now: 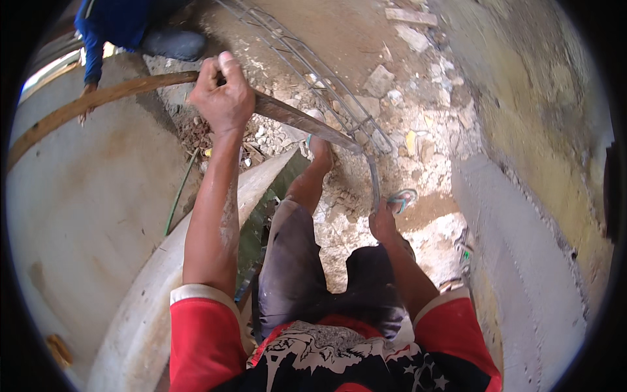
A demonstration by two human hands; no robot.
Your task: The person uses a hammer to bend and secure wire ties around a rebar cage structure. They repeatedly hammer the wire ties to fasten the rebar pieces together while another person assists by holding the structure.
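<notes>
My left hand (224,93) is closed round a long, narrow wooden plank (307,123), which runs from the left rim across to the middle. Low on the right, my right hand (384,225) grips a dark, narrow bar-like tool (374,176); its exact kind does not show. The tool's upper end meets or lies very close to the plank's right end. At the upper left another person's hand (87,101), below a blue sleeve (93,62), is at the plank's far stretch.
A rebar frame (307,65) lies across the ground ahead, among broken rubble (379,81). A rough wall (535,78) and a grey concrete ledge (516,255) stand on the right. Large pale slabs (98,196) fill the left, with a thin green stick (181,193) against them.
</notes>
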